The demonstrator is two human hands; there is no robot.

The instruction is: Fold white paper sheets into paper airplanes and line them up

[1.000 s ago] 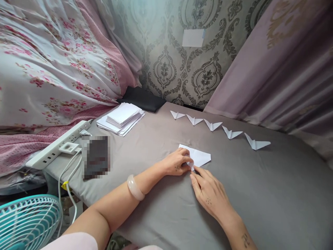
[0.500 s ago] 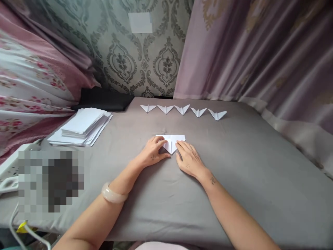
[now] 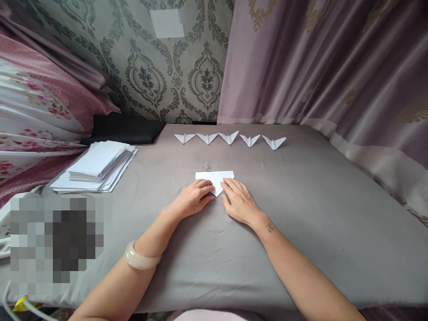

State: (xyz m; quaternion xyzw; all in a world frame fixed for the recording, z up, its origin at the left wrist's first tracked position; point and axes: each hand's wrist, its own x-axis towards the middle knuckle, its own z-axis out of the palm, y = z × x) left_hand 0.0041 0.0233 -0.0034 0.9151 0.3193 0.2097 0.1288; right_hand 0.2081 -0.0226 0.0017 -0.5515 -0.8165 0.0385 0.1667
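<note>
White folded paper (image 3: 217, 179) lies on the grey bench (image 3: 317, 214), pressed flat by the left hand (image 3: 195, 198) at 7 o'clock and the right hand (image 3: 238, 203) at 5 o'clock, fingers spread.

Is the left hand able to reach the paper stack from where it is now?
Probably yes. The left hand rests on the folded paper, and only bare grey cloth lies between it and the paper stack; nothing blocks the way.
</note>
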